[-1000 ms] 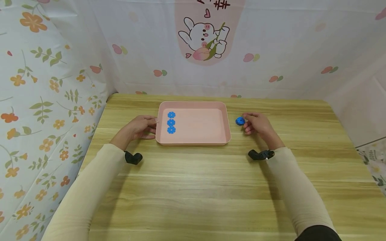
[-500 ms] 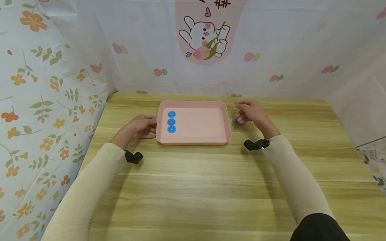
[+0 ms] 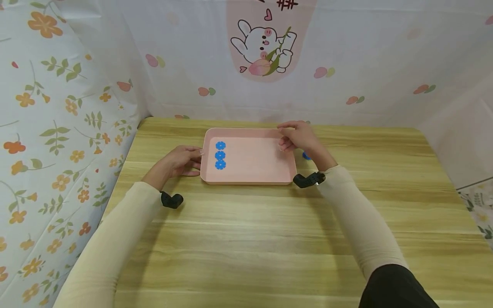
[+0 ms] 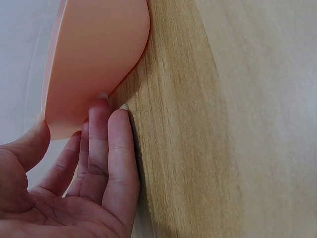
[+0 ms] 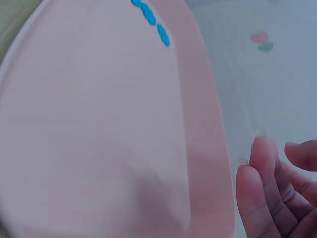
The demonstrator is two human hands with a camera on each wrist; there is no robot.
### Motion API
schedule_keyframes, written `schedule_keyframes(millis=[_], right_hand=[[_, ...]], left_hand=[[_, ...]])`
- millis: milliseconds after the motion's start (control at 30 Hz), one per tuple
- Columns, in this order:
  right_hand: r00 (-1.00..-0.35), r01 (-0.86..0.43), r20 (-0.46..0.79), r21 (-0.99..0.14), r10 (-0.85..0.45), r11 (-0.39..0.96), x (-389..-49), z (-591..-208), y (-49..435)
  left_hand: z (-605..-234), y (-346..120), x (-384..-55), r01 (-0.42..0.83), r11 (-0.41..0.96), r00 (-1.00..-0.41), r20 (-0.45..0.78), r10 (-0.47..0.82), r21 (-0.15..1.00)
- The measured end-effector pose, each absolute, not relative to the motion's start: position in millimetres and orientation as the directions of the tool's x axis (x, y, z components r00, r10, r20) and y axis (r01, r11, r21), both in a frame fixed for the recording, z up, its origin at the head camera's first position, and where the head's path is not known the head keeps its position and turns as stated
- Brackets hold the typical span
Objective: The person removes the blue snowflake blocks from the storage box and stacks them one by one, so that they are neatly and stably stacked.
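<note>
A shallow pink tray (image 3: 250, 182) lies on the wooden table, with three blue notched discs (image 3: 220, 155) in a column near its left end. My left hand (image 3: 180, 161) holds the tray's left side, thumb at the rim and fingers against the outer wall, as the left wrist view shows. Over the tray's far right corner is my right hand (image 3: 302, 137), fingers bent and thumb near them. I cannot tell whether its fingertips hold anything; no blue shows there in either view. Another blue disc or stack (image 3: 306, 155) lies right of the tray, partly hidden behind the right wrist.
The wooden table (image 3: 246, 239) reaches back to a white printed curtain (image 3: 177, 51) just behind the tray. A flowered curtain (image 3: 57, 171) closes off the left side. Black wrist cameras (image 3: 171, 200) sit on both forearms.
My right hand has left the blue stack beside the tray and moved left and back, over the tray's right end. The left hand and the three discs keep their places.
</note>
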State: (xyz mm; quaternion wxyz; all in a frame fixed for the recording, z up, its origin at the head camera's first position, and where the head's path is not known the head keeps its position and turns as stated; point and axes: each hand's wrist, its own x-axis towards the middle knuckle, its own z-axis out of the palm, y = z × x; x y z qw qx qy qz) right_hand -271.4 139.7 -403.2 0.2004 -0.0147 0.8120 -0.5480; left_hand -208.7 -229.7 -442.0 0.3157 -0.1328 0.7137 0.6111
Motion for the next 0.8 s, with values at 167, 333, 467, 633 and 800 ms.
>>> schedule_keyframes(millis=[167,333,467,633,800], right_hand=[[-0.909,0.203,-0.318,-0.902,-0.269,0.382,-271,-405,123],[-0.905,0.194,-0.304,-0.917,-0.298,0.349,-268,-405,108],[-0.895,0.176,-0.295,-0.923,-0.334,0.342,-265,-406,97],[-0.889,0.155,-0.291,-0.918,-0.355,0.364,-262,-409,83],[-0.877,0.147,-0.299,-0.912,-0.376,0.382,-258,-417,69]], left_hand=[[-443,-230,-208,-0.579,0.216,-0.765,-0.615,0.192,0.786],[-443,-230,-208,-0.578,0.212,-0.765,-0.614,0.194,0.788],[-442,-230,-208,-0.579,0.213,-0.764,-0.615,0.193,0.787],[-442,-229,-208,-0.578,0.22,-0.764,-0.616,0.192,0.785],[-441,-229,-208,-0.576,0.225,-0.765,-0.615,0.191,0.786]])
